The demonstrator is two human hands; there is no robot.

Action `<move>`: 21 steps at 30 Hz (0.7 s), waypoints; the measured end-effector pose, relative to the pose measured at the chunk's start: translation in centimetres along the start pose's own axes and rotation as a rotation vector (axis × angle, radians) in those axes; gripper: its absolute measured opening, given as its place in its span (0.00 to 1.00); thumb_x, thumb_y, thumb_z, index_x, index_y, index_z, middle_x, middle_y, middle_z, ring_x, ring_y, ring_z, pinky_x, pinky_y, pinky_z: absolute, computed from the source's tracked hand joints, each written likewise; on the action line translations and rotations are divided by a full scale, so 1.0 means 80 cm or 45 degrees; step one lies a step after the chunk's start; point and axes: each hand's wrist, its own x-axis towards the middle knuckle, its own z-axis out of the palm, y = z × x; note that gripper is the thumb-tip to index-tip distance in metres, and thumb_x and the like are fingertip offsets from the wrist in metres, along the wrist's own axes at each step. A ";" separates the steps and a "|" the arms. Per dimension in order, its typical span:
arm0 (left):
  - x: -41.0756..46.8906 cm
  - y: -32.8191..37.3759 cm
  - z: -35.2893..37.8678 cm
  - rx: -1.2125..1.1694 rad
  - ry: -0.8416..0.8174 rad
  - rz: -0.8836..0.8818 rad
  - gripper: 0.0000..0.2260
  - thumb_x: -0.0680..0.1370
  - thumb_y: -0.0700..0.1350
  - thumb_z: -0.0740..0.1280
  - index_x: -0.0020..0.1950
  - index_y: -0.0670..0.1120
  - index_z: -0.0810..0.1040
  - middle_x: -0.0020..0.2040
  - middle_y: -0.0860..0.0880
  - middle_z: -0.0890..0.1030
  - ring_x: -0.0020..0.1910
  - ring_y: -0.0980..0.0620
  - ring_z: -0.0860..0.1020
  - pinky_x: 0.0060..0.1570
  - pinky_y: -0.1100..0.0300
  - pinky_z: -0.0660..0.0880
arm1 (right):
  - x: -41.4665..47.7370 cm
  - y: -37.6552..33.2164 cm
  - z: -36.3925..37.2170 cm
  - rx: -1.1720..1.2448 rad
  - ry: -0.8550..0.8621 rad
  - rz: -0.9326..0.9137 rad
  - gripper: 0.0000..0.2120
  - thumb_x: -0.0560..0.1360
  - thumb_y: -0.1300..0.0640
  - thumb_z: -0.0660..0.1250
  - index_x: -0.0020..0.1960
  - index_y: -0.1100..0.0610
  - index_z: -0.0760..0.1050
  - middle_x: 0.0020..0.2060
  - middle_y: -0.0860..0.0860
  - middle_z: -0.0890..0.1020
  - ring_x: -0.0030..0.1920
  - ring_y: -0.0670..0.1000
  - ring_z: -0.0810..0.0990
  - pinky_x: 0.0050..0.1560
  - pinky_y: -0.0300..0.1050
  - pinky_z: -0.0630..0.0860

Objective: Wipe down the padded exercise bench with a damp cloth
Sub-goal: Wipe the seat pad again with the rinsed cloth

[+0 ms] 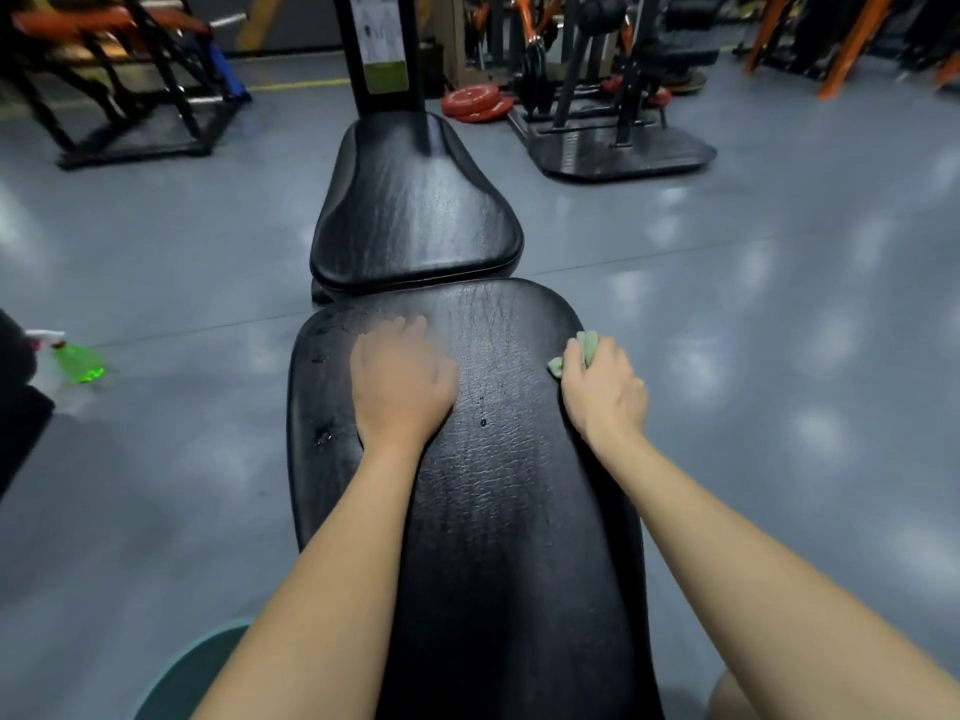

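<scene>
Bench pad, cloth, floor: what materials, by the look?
The bench pad: black vinyl or faux leather, probably; creased grain, sheen, droplets sitting on it. The cloth, bunched in the right hand: soft pale-green fabric, perhaps microfibre; weave too small to tell. The floor: smooth grey coating, semi-gloss, blurred light reflections.

Eyes on the black upright metal post (384,103): a white rectangular sticker (375,33) sits on its front, with a green band across the sticker's foot. There are faint grey shapes on the white part, perhaps a diagram, but the print is too blurred and no word or number comes through. Right of the post, red round weight plates (478,103) lie on the floor, any markings too small to make out. Far left of the post and nearer, a translucent green spray bottle (78,362) shows no lettering that can be read. Nothing legible anywhere.
</scene>
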 end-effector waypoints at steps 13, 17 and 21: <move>-0.008 -0.004 0.003 -0.039 0.001 0.045 0.23 0.80 0.51 0.62 0.72 0.42 0.76 0.68 0.40 0.76 0.68 0.41 0.71 0.75 0.43 0.61 | -0.070 0.055 0.001 -0.171 0.010 0.090 0.25 0.82 0.36 0.50 0.58 0.57 0.69 0.53 0.62 0.79 0.53 0.67 0.80 0.52 0.57 0.73; -0.007 -0.005 0.009 -0.012 0.036 0.055 0.22 0.79 0.50 0.62 0.71 0.42 0.77 0.66 0.40 0.76 0.66 0.41 0.72 0.74 0.42 0.63 | -0.041 0.037 0.004 -0.137 0.048 0.080 0.26 0.83 0.36 0.49 0.59 0.58 0.71 0.55 0.62 0.80 0.55 0.67 0.80 0.54 0.57 0.72; -0.007 -0.007 0.010 -0.018 0.036 0.053 0.23 0.79 0.51 0.62 0.71 0.42 0.77 0.66 0.41 0.76 0.66 0.41 0.72 0.73 0.42 0.64 | 0.008 0.002 0.006 -0.126 0.053 0.066 0.28 0.84 0.37 0.48 0.62 0.59 0.72 0.57 0.63 0.80 0.58 0.67 0.79 0.57 0.57 0.72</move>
